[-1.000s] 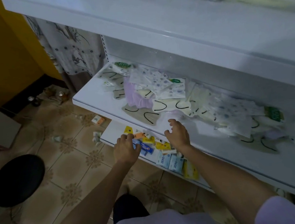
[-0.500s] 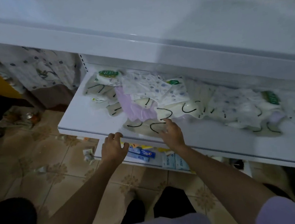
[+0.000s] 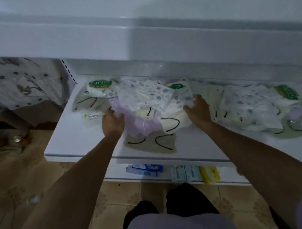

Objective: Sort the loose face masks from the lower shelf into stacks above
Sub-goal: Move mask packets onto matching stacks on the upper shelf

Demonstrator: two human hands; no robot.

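Loose face masks lie heaped on the white lower shelf [image 3: 72, 139]: white patterned ones [image 3: 145, 96] on top, a lilac mask [image 3: 140, 122], a cream mask [image 3: 172, 119] and a beige mask with black loops [image 3: 149, 145] at the front. My left hand [image 3: 112, 121] touches the heap's left side at the lilac mask, fingers loosely spread. At the heap's right side my right hand [image 3: 198, 110] rests against the patterned masks. Neither hand plainly grips anything. A second heap of masks [image 3: 252, 109] lies further right. The upper shelf [image 3: 103, 36] overhangs above.
A green-labelled mask pack [image 3: 98, 86] sits at the shelf's back left. Below, a bottom shelf holds toothpaste boxes [image 3: 145, 168] and small packets [image 3: 193, 173]. A dotted curtain [image 3: 20, 85] hangs at left over a tiled floor with small clutter [image 3: 17, 138].
Both hands have moved up from the shelf's front edge onto the lower shelf and now flank the left heap of masks. The view has shifted closer and to the right.
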